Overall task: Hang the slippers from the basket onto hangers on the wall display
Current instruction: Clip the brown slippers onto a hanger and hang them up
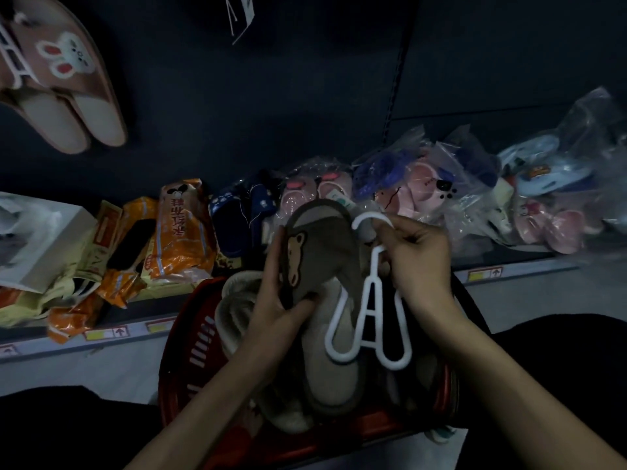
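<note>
Seen from the head camera, one brown bear-faced slipper [315,256] is gripped in the left hand [285,303] above the single red basket [173,368]. One white hanger [372,310] is pinched near its hook by the right hand [419,262], just beside the slipper and, by the look of it, not yet fitted to it. The job is judged to be partly done. One pink rabbit pair [68,79] is already hung on the dark wall display [271,96] at upper left, while a heap of grey and beige slippers is left in the basket, too dim and tangled to be counted. Whether the brown slipper's mate is held behind it cannot be told. Bagged slippers [424,184] and orange packets [176,239] are piled along the shelf [515,273] behind.
</note>
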### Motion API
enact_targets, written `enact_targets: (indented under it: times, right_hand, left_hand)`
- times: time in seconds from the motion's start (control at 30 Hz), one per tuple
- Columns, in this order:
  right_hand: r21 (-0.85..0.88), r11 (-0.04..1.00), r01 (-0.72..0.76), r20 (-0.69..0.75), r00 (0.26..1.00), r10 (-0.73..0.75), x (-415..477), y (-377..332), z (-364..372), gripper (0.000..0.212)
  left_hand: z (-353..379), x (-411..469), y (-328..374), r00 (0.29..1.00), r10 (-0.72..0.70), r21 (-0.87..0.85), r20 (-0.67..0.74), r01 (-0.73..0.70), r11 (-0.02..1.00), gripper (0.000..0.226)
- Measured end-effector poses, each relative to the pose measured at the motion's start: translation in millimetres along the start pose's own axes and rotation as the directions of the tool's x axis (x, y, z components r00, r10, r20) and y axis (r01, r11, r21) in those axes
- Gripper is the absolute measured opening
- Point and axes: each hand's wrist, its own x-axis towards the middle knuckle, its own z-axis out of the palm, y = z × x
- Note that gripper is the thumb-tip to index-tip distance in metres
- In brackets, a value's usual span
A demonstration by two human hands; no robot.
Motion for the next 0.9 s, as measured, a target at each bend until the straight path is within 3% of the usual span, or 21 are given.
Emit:
enact_targets:
  times: [0.27, 0.53, 0.67, 0.73, 0.8, 0.83, 0.9]
  right_hand:
    - [0.031, 0.993, 0.116, -0.118, 0.987, -0.111, 36.7, -25.3, -14.8, 0.011]
    - [0.164, 0.956, 0.243, 0.080, 0.963, -0.258, 37.8, -52.1, -5.6, 0.019]
    - [0.245, 0.933, 0.263, 0.130, 0.945, -0.300, 34.2, -58.1, 3.6, 0.019]
    - [0.278, 0.918, 0.282, 0.142, 0.933, -0.330, 31.8, -60.1, 9.4, 0.020]
    - [0.292, 0.907, 0.305, 0.165, 0.918, -0.361, 29.3, -62.6, 16.3, 0.020]
    - [0.300, 0.902, 0.310, 0.184, 0.909, -0.374, 27.8, -63.8, 19.6, 0.019]
    - [0.309, 0.898, 0.312, 0.214, 0.898, -0.385, 26.2, -64.2, 25.9, 0.019]
  left_hand:
    - [-2.5, -3.9, -5.0, 0.974, 0.015, 0.118, 0.228, -0.043, 0.992, 0.115]
    - [-7.9, 7.9, 11.2, 0.944, -0.014, 0.184, 0.330, -0.050, 0.982, 0.133]
    - [-10.6, 24.3, 41.6, 0.984, 0.024, 0.120, 0.175, -0.046, 0.992, 0.083]
    - [-5.2, 36.6, 54.4, 0.974, 0.183, 0.246, 0.137, -0.212, 0.946, 0.063]
    - [2.6, 47.5, 61.0, 0.933, 0.313, 0.442, 0.178, -0.361, 0.821, 0.047]
    - [6.5, 52.0, 63.9, 0.934, 0.303, 0.498, 0.191, -0.358, 0.790, 0.043]
    - [10.6, 59.4, 69.3, 0.961, 0.185, 0.498, 0.204, -0.264, 0.826, 0.037]
